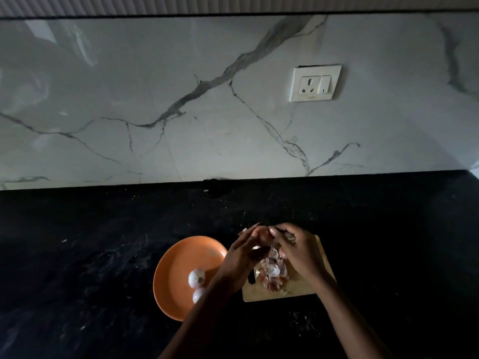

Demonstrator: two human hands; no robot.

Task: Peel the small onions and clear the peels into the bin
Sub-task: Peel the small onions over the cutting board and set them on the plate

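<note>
My left hand (pixel 242 255) grips a small reddish onion (pixel 262 235) above the far end of a wooden cutting board (pixel 261 294). My right hand (pixel 298 252) pinches at the onion's right side with thumb and fingertips. A heap of pink and white onion peels (pixel 273 272) lies on the board under both hands. Two peeled pale onions (pixel 197 278) (pixel 199 294) sit in an orange plate (pixel 176 268) left of the board, the nearer one partly behind my left forearm.
The black stone counter (pixel 90 255) carries small specks and scraps. A white marble backsplash with a socket and switch (pixel 315 83) rises behind. A small dark object (pixel 213 188) sits where counter and wall meet. No bin is in view.
</note>
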